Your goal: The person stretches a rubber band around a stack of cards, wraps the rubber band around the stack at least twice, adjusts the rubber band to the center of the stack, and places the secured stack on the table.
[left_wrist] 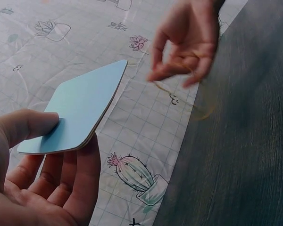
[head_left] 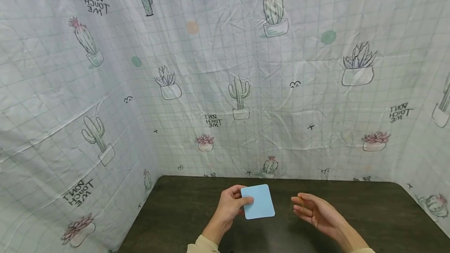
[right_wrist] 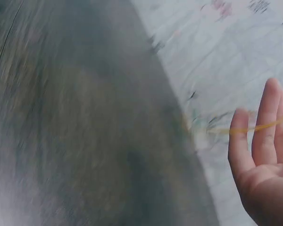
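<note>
The left hand [head_left: 228, 209] pinches a matte pale-blue square [head_left: 258, 203] with 4 rounded corners and a layered edge, held above the dark table [head_left: 168, 214]. Just beside it, the right hand [head_left: 321, 216] pinches a thin yellow band [right_wrist: 266, 126], partly blurred; behind hangs a white gridded cloth [head_left: 211, 50] printed with cacti.

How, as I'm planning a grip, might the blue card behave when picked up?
The card seems stiff: the left hand holds one side without visible sag. It's probably light, being thin. Its layered edge hints stacked pieces might slide.
</note>
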`<state>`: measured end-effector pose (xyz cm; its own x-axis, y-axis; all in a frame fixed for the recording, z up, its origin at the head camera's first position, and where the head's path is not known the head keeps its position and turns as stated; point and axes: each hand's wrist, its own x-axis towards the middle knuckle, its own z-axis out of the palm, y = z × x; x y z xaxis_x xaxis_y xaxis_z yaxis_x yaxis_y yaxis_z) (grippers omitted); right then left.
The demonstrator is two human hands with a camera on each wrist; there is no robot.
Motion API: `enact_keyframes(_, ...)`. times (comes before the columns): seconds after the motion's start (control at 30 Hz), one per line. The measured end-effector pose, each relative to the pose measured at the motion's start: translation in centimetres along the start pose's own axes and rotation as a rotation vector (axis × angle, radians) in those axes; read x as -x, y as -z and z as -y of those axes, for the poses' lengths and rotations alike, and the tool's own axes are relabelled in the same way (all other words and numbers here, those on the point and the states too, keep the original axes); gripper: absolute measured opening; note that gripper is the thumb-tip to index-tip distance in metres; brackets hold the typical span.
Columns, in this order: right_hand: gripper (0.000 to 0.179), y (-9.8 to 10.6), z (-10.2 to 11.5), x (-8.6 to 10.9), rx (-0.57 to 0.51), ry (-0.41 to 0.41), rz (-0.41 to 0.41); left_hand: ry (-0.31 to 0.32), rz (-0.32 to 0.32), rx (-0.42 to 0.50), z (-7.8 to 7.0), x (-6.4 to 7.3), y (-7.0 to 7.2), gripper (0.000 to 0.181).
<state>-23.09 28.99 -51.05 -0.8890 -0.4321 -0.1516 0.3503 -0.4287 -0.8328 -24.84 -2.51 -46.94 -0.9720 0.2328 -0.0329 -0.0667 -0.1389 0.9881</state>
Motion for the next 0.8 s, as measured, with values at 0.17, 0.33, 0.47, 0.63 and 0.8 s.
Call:
enact_keyframes(0.17, 0.023, -1.8, 1.1, 0.7, -0.034, 0.046, 0.053, 0.01, -0.005, 0.004, 0.2, 0.1, -0.1, 0.028)
enact_keyframes(0.33, 0.025, -2.8, 2.2, 1.5, 0.019, 0.104, 0.134, -0.005, 0.002, 0.005, 0.3, -0.2, -0.3, 0.027)
enact_keyframes(0.47, 0.032, -2.8, 2.5, 1.8, -0.004, 0.119, 0.194, -0.011, 0.011, 0.004, 0.4, -0.5, -0.4, 0.027)
enact_keyframes(0.63, 0.036, -2.6, 2.2, 1.9, -0.009, 0.143, 0.156, -0.007, 0.024, 0.008, 0.4, -0.5, -0.4, 0.029)
enact_keyframes(0.8, 0.027, -2.9, 2.1, 2.1, 0.021, 0.164, 0.051, -0.015, 0.025, 0.008, 0.4, -0.5, -0.4, 0.03)
